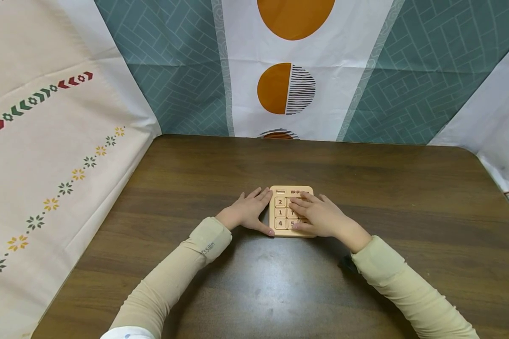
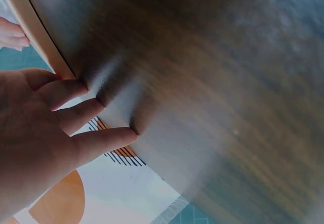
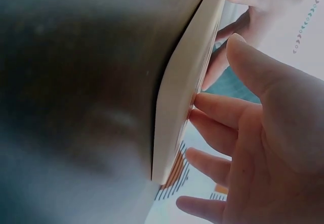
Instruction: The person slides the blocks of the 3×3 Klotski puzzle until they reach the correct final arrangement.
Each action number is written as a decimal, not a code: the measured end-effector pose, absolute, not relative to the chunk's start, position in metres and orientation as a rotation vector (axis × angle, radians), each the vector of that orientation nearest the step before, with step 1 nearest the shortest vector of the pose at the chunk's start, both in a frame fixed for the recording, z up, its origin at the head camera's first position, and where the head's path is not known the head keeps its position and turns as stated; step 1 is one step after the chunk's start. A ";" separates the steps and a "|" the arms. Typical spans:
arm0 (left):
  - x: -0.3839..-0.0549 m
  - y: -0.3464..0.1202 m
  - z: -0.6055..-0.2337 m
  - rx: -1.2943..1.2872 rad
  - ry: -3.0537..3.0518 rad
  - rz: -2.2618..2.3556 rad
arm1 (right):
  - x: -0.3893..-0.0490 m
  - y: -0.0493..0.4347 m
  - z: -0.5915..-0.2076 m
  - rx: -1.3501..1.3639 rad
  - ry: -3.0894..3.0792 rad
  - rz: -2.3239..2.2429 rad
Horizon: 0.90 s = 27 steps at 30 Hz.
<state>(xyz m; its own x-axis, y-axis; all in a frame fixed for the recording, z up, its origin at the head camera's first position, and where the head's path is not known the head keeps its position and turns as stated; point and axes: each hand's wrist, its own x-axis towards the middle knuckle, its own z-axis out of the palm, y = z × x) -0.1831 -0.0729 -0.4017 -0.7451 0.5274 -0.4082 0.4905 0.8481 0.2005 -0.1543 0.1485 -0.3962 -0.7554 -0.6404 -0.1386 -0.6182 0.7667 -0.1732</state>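
A light wooden number slide puzzle (image 1: 272, 217) lies flat on the brown table, its square tiles showing 2, 1, 7, 4 and 5. My left hand (image 1: 247, 211) rests along its left side, thumb at the near left corner and straight fingers by the far left corner. Over the right-hand tiles spreads my right hand (image 1: 320, 217), its fingertips touching the tile face and covering several numbers. The right wrist view shows the puzzle's thick pale side (image 3: 174, 97), with the right thumb raised above the face. In the left wrist view, fingertips of the left hand (image 2: 45, 118) meet the tabletop.
The dark brown wooden table (image 1: 203, 174) extends around the puzzle on all sides. A patterned curtain (image 1: 186, 70) hangs behind its far edge, and a pale embroidered cloth (image 1: 46, 155) hangs at the left. A small dark object (image 1: 348, 264) shows beneath the right cuff.
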 end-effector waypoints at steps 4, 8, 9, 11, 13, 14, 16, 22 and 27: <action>-0.183 -0.073 -0.402 0.755 2.574 0.105 | -0.153 0.151 -0.396 -0.987 2.768 -0.185; -0.184 -0.073 -0.403 0.757 2.578 0.104 | -0.153 0.154 -0.396 -0.972 2.770 -0.195; -0.184 -0.073 -0.404 0.755 2.577 0.105 | -0.153 0.155 -0.396 -0.969 2.771 -0.197; -0.184 -0.073 -0.404 0.755 2.575 0.105 | -0.153 0.157 -0.396 -0.973 2.778 -0.190; -0.184 -0.073 -0.404 0.754 2.575 0.105 | -0.152 0.159 -0.396 -0.969 2.781 -0.188; -0.183 -0.073 -0.403 0.753 2.575 0.105 | -0.152 0.160 -0.396 -0.969 2.781 -0.188; -0.183 -0.073 -0.404 0.754 2.575 0.106 | -0.152 0.162 -0.397 -0.964 2.781 -0.193; -0.183 -0.074 -0.403 0.755 2.573 0.117 | -0.152 0.168 -0.399 -0.960 2.792 -0.208; -0.183 -0.074 -0.403 0.760 2.576 0.112 | -0.150 0.172 -0.398 -0.967 2.801 -0.215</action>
